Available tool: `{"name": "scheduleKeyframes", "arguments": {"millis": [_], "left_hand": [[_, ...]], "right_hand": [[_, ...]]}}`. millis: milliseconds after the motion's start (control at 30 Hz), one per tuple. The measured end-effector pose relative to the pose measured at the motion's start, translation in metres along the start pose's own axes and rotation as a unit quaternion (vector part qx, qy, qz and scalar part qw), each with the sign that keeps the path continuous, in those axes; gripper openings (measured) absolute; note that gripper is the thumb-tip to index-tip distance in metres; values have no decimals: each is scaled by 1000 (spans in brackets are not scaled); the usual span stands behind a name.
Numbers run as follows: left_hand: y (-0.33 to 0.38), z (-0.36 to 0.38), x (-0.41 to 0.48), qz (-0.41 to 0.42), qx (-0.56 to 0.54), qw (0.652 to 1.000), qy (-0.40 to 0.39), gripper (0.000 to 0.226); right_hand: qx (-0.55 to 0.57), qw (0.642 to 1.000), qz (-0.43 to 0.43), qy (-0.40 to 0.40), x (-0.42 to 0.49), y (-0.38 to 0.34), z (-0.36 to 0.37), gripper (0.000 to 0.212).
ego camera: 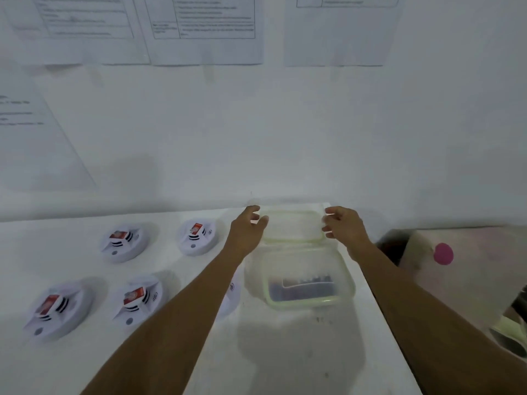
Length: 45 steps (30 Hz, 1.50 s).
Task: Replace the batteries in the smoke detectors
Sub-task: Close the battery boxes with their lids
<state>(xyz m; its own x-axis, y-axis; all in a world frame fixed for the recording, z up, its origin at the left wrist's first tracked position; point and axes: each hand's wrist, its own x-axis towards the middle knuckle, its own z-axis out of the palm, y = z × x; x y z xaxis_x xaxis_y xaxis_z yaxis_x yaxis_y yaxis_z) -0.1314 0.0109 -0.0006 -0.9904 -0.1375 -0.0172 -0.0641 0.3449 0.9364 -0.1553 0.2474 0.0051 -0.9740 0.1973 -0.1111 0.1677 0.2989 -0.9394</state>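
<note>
White table (285, 366): both hands (248, 232) grip clear lid (292, 225).

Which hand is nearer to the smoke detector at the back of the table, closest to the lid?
Left. The left hand grips the lid just beside that smoke detector; the right hand holds the lid's far side.

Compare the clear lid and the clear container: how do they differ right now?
The lid is held at both ends by the left hand and right hand; the container is untouched, nearer the person. The lid is flat and bare; the container is deeper, holding dark items. Both are clear, rectangular, round-cornered.
</note>
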Motion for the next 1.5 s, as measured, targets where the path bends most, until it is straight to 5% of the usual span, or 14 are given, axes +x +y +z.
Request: {"name": "scheduleKeyframes", "arguments": {"millis": [167,267,533,733,967,1333,1500], "left_hand": [[4,3,20,-12,-53,998,43,30],[1,0,24,-12,-50,998,47,31],[-3,-24,16,-19,-54,992,111,33],[-11,-42,8,-21,-47,988,145,33],[-15,-39,9,-16,-52,989,135,36],[-9,-9,9,-22,-74,993,89,37],[-5,-2,8,-29,-79,995,61,42]], "right_hand": [[-25,999,-18,-17,16,3,-4,14],[-136,989,-54,11,33,9,-6,14],[-240,969,-18,-57,56,13,2,52],[-177,980,51,-69,60,10,-1,47],[94,990,50,-93,49,-13,-41,44],[83,977,-187,68,17,-99,-89,26],[148,965,-206,66,5,-115,-81,24]]}}
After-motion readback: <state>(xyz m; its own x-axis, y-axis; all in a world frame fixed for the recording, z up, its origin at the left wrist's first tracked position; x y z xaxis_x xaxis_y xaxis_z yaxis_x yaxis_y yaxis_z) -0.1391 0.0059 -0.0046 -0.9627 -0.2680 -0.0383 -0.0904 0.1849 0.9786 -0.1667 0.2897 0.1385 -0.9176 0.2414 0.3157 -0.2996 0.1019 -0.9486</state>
